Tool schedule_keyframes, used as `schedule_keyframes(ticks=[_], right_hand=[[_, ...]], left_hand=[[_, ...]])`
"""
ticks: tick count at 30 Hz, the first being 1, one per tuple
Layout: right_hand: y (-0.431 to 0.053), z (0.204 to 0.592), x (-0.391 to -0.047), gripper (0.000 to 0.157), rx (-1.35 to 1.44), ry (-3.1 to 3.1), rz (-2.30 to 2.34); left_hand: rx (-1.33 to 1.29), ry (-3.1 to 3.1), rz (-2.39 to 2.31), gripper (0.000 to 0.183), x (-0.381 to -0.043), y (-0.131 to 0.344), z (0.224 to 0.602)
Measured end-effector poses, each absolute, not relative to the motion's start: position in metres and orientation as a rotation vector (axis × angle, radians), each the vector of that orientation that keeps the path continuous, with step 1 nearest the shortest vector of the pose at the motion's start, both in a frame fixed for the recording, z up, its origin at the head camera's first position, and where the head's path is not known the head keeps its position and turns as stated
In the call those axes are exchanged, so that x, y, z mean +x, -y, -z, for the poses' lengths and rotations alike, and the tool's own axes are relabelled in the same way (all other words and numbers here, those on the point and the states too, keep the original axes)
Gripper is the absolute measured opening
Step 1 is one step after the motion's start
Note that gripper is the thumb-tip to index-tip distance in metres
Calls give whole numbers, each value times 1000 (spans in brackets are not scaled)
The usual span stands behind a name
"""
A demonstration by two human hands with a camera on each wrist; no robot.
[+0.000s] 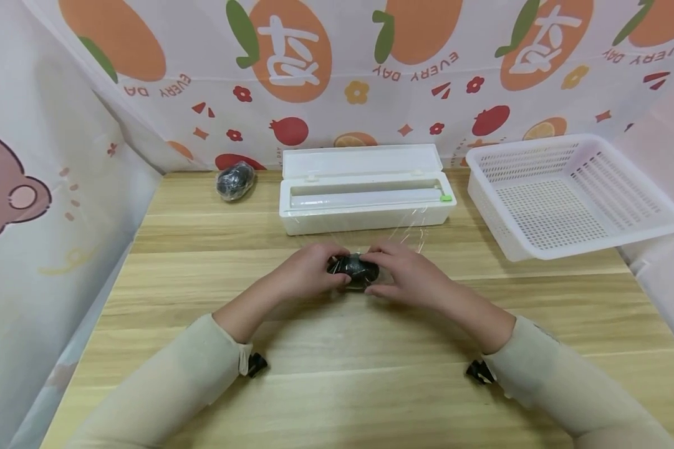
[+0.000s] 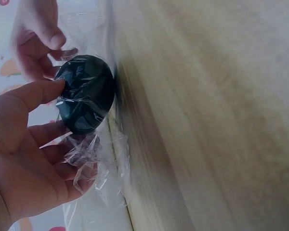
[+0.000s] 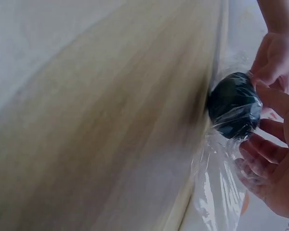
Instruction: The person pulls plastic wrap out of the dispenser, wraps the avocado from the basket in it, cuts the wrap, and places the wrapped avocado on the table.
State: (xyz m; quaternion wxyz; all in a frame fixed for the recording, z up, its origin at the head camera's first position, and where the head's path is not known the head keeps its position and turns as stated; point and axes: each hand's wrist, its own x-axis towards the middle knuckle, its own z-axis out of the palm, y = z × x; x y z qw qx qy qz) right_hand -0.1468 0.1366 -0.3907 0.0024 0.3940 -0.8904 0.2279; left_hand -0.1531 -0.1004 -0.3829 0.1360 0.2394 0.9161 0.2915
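A dark avocado [image 1: 357, 270], partly covered in clear plastic wrap [image 2: 103, 163], rests on the table between the two hands. My left hand [image 1: 313, 269] holds it from the left, thumb on its near side and fingers curled at the far side among bunched film. From the right, my right hand [image 1: 406, 274] grips the avocado and its film with thumb and bent fingers. The film stretches from the avocado toward a white wrap dispenser box [image 1: 365, 219] just beyond, its lid raised and a roll [image 1: 365, 197] inside. Some fingertips are hidden behind the avocado.
A second dark avocado [image 1: 235, 181], wrapped in film, lies at the table's back left. To the right of the dispenser stands a white perforated basket [image 1: 544, 246]. A green slider [image 1: 446, 198] sits at the box's right end. A fruit-print curtain [image 1: 359, 118] hangs behind the table [image 1: 359, 374].
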Motion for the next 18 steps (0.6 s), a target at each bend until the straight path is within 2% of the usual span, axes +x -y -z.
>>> schedule_keyframes(ticks=[11, 18], right_hand=[[-134, 400, -161, 57, 1130, 2885, -809], [-133, 399, -169, 55, 1115, 2947, -878]], left_hand=[[640, -2630, -921, 41, -159, 101, 390], [609, -2698, -918, 54, -156, 105, 388]])
